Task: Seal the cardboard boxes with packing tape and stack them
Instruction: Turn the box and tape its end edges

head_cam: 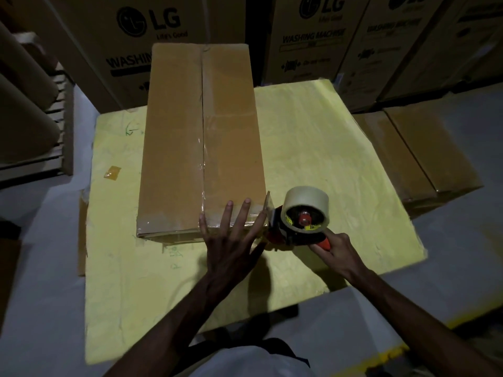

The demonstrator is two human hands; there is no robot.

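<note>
Right now the taping step looks close to done on this cardboard box (174,137). It lies long-ways on the yellow tabletop (326,148). Shiny clear tape (203,148) runs down the middle seam, and more shiny tape shows along the near edge.

The left hand (231,246) is spread wide and flat. Its fingers are straight and press on the near end of the box top, by the right corner. It grips nothing.

The right hand (334,248) is curled round the orange handle of the tape dispenser (272,224). The dispenser sits just beside the near right corner of the box, with its roll of tape (306,202) facing up. Both arms reach forward from the body, the left straight ahead, the right bent in from the side.

Next, I think the tape has to be torn off against the dispenser's blade and rubbed down flat. After that the box could go on a pile. More brown boxes (424,153) sit low on the right, well apart from this one.
</note>
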